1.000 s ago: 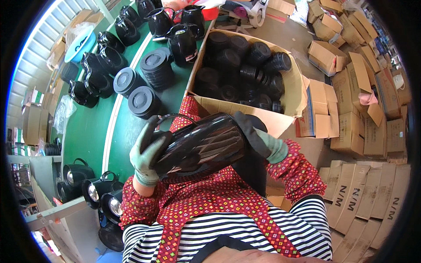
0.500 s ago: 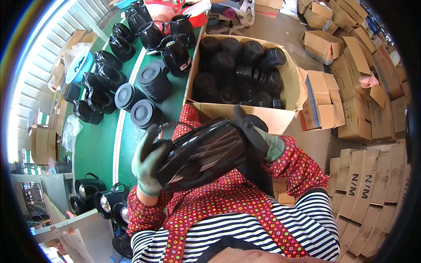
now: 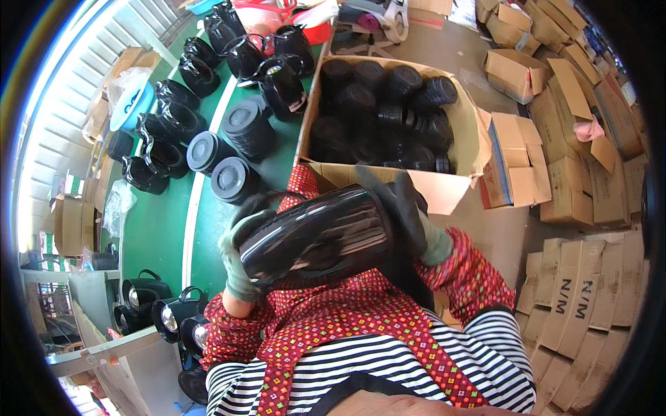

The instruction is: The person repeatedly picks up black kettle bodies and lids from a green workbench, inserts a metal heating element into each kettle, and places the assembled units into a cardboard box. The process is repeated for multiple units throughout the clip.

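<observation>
A glossy black jug (image 3: 316, 239) lies on its side above my lap, held between both hands. My left hand (image 3: 243, 243), in a pale green glove with dark fingers, is wrapped round its left end. Gloved the same way, my right hand (image 3: 414, 225) grips the right end, its dark fingers over the rim. What lies under the right palm is hidden. Beyond the jug, a stack of round black discs (image 3: 234, 179) stands on the green table, beside another disc stack (image 3: 208, 151) and a taller one (image 3: 248, 128).
Several black jugs (image 3: 283, 90) stand on the green table (image 3: 156, 236). An open carton (image 3: 416, 182) of black round parts is just ahead. More jugs with shiny insides (image 3: 168, 319) sit at lower left. Cardboard boxes (image 3: 572, 298) are piled along the right.
The jug has turned slightly, its right end tipped up. My right fingers have shifted and closed round that end; my left hand has slid a little to the right along with it.
</observation>
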Motion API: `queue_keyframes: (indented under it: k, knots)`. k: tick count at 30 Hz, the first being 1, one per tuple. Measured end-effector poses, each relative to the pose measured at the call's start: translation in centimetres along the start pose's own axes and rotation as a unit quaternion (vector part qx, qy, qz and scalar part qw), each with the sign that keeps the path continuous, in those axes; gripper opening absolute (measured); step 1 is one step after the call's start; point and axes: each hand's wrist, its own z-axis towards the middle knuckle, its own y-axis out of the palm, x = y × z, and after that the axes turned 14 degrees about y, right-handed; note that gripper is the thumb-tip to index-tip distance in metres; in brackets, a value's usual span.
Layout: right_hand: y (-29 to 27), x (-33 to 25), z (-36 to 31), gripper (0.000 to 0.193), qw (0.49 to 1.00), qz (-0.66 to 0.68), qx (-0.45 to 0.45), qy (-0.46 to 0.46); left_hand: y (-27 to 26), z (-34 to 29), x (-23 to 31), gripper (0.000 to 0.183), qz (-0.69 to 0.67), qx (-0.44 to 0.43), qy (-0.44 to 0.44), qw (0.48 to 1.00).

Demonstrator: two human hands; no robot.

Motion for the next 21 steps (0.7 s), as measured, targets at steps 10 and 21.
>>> queue_keyframes:
  k: [10, 21]
  knots:
    - [0.0, 1.3, -0.1, 0.068, 0.996, 0.069, -0.058, 0.003, -0.2, 1.4, 2.8, 0.046, 0.100, -0.015, 0.134, 0.986]
    - [0.0, 0.7, 0.1, 0.066, 0.931, -0.204, -0.012, -0.303, 5.5, -7.1, -6.9, 0.051, -0.204, 0.039, -0.164, 0.964]
